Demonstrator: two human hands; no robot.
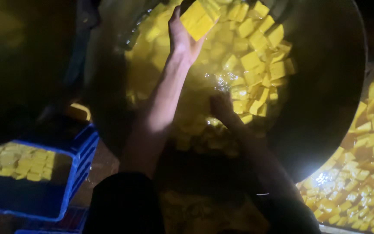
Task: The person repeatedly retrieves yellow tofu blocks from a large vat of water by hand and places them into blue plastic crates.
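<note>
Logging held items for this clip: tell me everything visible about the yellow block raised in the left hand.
The yellow rectangular block is a smooth, flat-faced slab with sharp edges, bright yellow and glossy as if wet. It is tilted, one corner upward, held at its lower edge by the left hand, thumb on the near face. It hangs above the big dark round pan, over many similar yellow cubes in liquid. Nothing else touches it.

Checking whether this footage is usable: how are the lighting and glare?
Head view: dim overall, left side nearly black; glare sparkles on the liquid in the big pan; left hand holding a yellow block is lit, right hand shadowed.
</note>
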